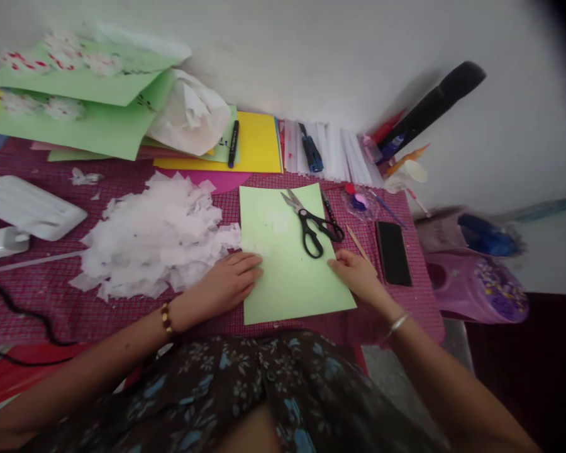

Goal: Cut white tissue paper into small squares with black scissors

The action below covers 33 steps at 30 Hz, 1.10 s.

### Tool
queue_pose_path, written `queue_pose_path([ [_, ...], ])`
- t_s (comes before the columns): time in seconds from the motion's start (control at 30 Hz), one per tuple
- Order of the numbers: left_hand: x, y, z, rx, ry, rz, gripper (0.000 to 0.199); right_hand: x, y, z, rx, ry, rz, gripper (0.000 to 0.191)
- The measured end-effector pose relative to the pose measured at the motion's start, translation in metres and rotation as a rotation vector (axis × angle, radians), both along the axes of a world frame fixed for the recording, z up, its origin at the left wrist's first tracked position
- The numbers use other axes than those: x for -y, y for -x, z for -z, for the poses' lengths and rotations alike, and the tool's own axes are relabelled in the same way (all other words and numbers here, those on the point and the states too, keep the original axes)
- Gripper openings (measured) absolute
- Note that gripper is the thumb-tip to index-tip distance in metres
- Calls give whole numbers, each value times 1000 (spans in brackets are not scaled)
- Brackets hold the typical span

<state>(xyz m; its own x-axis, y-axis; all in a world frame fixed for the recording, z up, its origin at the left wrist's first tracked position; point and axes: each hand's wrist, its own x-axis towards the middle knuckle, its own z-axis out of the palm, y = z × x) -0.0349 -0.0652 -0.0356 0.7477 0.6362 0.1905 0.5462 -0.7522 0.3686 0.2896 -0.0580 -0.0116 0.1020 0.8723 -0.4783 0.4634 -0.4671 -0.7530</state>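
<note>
A pale green sheet (287,283) lies on the red checked tablecloth in front of me. Black-handled scissors (311,223) rest on its upper right part, blades slightly apart. My left hand (231,280) lies flat on the sheet's left edge, fingers stretched out. At the sheet's right edge, my right hand (356,274) pinches the border between thumb and fingers. A small white paper piece (280,221) is on the sheet left of the scissors. Beside my left hand spreads a large heap of cut white paper pieces (155,236).
A phone (393,253), a pencil (358,242) and a small clear dish (360,202) are at the right. Behind lie a blue cutter (311,151), white sticks, a black marker (234,143) and yellow sheets (259,141). A white glue gun (33,207) sits far left.
</note>
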Motion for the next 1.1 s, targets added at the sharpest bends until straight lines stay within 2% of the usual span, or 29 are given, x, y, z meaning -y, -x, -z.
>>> queue_pose_path([
  [0.13,1,-4,-9,-142,-6,-151,31,11,-4,3,3,5,30,25],
  [0.23,-2,-5,-23,-240,-6,-311,33,11,-6,6,-23,-5,37,25],
  [0.3,-5,-5,-33,-272,1,-367,31,11,-10,8,-25,-5,11,24],
  [0.4,-12,-8,-42,-292,29,-362,28,11,-23,7,124,-51,-85,22],
  [0.53,-29,-25,-39,-249,54,-206,37,14,-32,0,490,-300,-193,22],
  [0.63,-48,-41,-34,-282,100,-99,30,15,-16,-6,381,-381,-387,24],
  [0.7,-60,-49,-32,-316,202,-65,23,13,3,-11,283,-383,-612,21],
  [0.8,-72,-53,-33,-335,291,-41,17,4,36,-16,319,-410,-963,14],
  [0.87,-74,-45,-39,-352,261,-82,17,-3,53,-18,412,-411,-1128,11],
  [0.93,-72,-25,-51,-373,187,-160,18,-10,65,-18,491,-403,-1194,12],
  [1.03,-66,12,-78,-390,85,-268,18,-15,73,-15,537,-398,-1180,15],
  [1.1,-65,28,-93,-412,7,-361,19,-16,74,-13,543,-396,-1152,17],
])
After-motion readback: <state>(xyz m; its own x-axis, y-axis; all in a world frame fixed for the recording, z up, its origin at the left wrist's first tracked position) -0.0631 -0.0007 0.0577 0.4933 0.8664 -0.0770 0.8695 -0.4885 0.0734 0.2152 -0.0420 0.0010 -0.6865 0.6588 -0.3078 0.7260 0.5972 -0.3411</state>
